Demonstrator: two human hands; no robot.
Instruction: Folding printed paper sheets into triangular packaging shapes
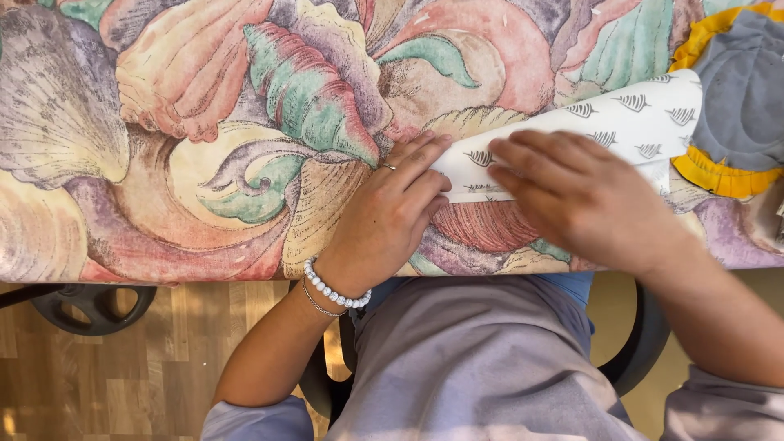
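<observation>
A folded piece of white fabric printed with small grey fish shapes lies on a table covered by a cloth with large pastel shells. My left hand, wearing a ring and bead bracelets, rests flat with its fingertips on the fabric's left end. My right hand lies palm down across the fabric's lower edge, fingers pointing left toward the other hand. Both hands press on the fabric; neither grips it.
A grey cloth piece with a yellow ruffled border lies at the table's right edge, touching the white fabric. Below the table edge are my lap in grey clothing, a black chair base and wooden flooring.
</observation>
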